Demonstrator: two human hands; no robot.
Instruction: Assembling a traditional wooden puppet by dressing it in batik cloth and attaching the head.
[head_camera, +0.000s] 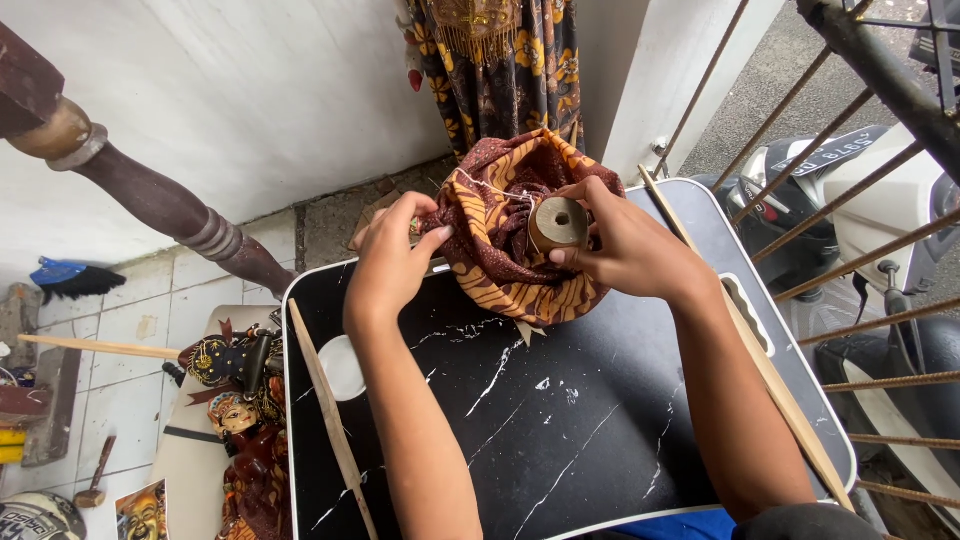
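Note:
My left hand (392, 255) pinches the left edge of a bunched brown and orange batik cloth (505, 265) at the far side of a black marbled tray table (520, 420). My right hand (620, 240) grips the cloth's right side and holds a round wooden spool-like piece (559, 222) against it. A thin white thread runs across the top of the cloth. A pale point sticks out under the cloth.
Thin wooden sticks lie along the table's left (330, 420) and right (760, 360) edges. A white round lid (343, 368) sits at left. Painted puppets (240, 410) lie on the floor. A carved wooden post (160, 200), hanging batik cloth (500, 60), metal bars and a scooter (850, 200) surround.

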